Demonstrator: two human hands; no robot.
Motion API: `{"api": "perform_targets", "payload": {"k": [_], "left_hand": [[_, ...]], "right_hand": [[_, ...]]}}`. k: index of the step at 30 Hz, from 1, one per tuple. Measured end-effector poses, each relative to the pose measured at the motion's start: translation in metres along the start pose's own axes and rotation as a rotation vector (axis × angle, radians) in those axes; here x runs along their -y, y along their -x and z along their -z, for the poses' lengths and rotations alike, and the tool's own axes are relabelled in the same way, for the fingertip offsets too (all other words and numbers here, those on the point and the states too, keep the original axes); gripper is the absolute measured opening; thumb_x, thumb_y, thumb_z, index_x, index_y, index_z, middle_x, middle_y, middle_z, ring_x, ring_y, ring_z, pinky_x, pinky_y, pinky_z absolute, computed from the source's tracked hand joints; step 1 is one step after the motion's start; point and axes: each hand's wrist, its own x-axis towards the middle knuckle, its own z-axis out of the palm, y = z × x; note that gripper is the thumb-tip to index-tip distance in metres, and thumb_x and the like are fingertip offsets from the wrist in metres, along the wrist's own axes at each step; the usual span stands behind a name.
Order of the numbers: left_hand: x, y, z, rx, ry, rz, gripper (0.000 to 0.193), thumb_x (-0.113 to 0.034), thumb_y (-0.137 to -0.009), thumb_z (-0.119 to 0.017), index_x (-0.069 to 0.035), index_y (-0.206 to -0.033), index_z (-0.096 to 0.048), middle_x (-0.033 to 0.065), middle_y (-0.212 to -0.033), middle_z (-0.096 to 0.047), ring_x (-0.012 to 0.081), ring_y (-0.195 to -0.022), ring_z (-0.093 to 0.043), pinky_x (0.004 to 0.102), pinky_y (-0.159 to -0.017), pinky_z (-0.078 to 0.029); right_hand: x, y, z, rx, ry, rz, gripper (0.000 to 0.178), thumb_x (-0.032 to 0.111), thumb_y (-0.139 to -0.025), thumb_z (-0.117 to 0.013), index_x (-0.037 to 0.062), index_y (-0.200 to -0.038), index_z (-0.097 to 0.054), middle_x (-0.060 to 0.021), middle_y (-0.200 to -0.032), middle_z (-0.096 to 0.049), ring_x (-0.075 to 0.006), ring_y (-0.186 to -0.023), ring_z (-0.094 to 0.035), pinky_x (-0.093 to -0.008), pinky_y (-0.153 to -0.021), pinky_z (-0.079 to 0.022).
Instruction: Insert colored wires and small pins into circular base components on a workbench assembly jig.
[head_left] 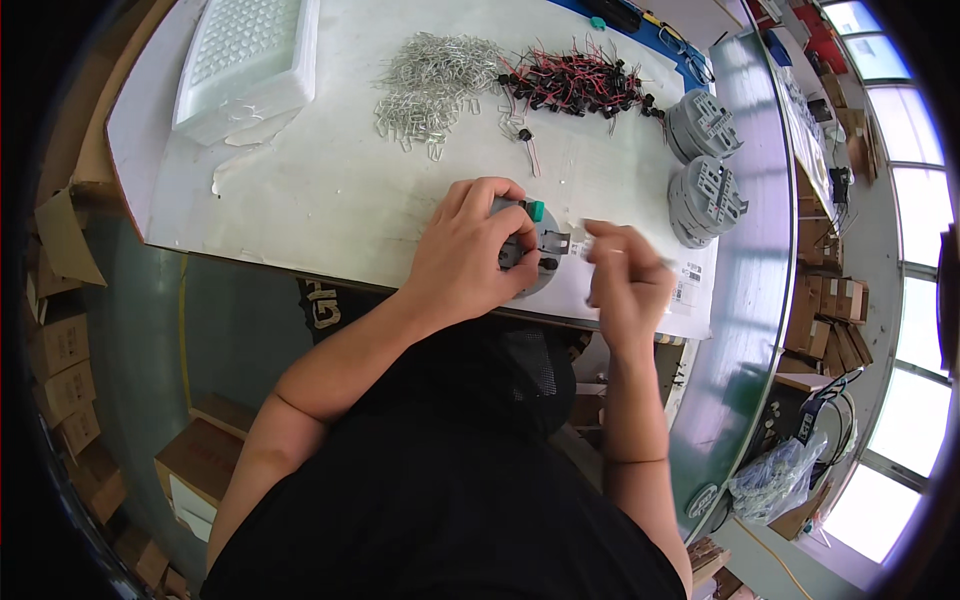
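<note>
My left hand (465, 240) is wrapped over a round grey plastic part (541, 279) near the table's front edge, its fingers curled on top. A small green block (535, 211) stands up at this part's far side, and a flat metal tab (554, 242) sticks out to the right. Just right of it, my right hand (630, 275) is raised with fingers curled together. Motion smears this hand, and whatever it holds cannot be made out.
Beyond my hands lie a heap of clear U-shaped pieces (437, 80) and a pile of small black parts with red and black wires (578, 80). Stacked grey round parts (706, 195) stand at the right. A white foam tray (250, 60) sits far left.
</note>
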Motion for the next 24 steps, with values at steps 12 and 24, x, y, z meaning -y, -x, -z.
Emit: {"api": "perform_targets", "payload": {"k": [12, 24], "left_hand": [[0.002, -0.001, -0.003, -0.014, 0.01, -0.002, 0.016, -0.019, -0.08, -0.083, -0.013, -0.09, -0.071, 0.0058, -0.133, -0.061, 0.0307, -0.124, -0.054, 0.0428, -0.106, -0.046], [0.0, 0.0, 0.007, 0.036, 0.024, -0.079, 0.044, -0.019, -0.074, -0.089, -0.012, -0.11, -0.066, 0.0116, -0.144, -0.058, 0.0354, -0.134, -0.05, 0.0458, -0.111, -0.045]], "right_hand": [[-0.01, -0.008, -0.033, -0.222, -0.594, 0.135, 0.059, 0.045, -0.118, -0.034, 0.0032, -0.079, -0.048, -0.0023, -0.058, -0.037, -0.0095, -0.042, -0.028, -0.0268, -0.038, -0.026], [-0.019, -0.01, -0.043, -0.184, -0.441, 0.139, 0.05, 0.034, -0.117, -0.042, 0.004, -0.077, -0.045, -0.0039, -0.06, -0.043, -0.0092, -0.044, -0.031, -0.0268, -0.04, -0.025]]}}
